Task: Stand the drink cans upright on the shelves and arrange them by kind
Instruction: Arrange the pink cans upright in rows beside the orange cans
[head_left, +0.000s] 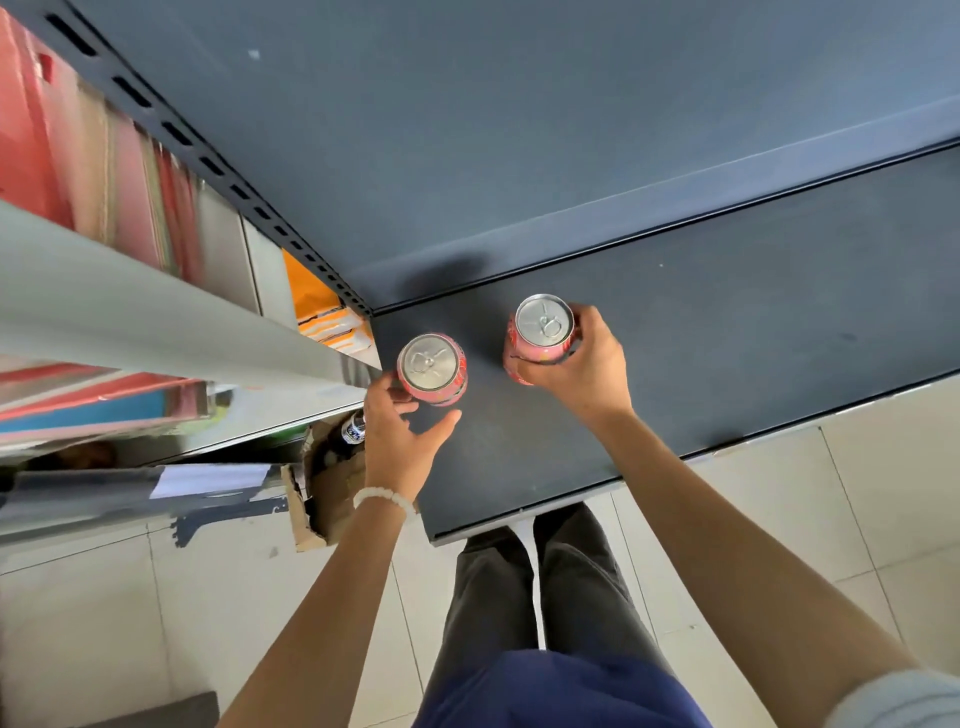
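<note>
Two pink-red drink cans stand upright on the dark shelf (727, 322), seen from above with silver tops. The left can (431, 367) is near the shelf's left edge. My left hand (402, 436) is right behind it with fingers spread; the thumb and fingertips touch or nearly touch its side without closing around it. The right can (541, 332) stands about a can's width to the right, and my right hand (582, 371) wraps around its near side.
The shelf's back panel (519, 130) rises behind the cans. A grey shelf unit (130, 312) with coloured packs stands at the left. Below it an open cardboard box (332, 483) holds a dark bottle (353, 431). Tiled floor (779, 519) lies beneath.
</note>
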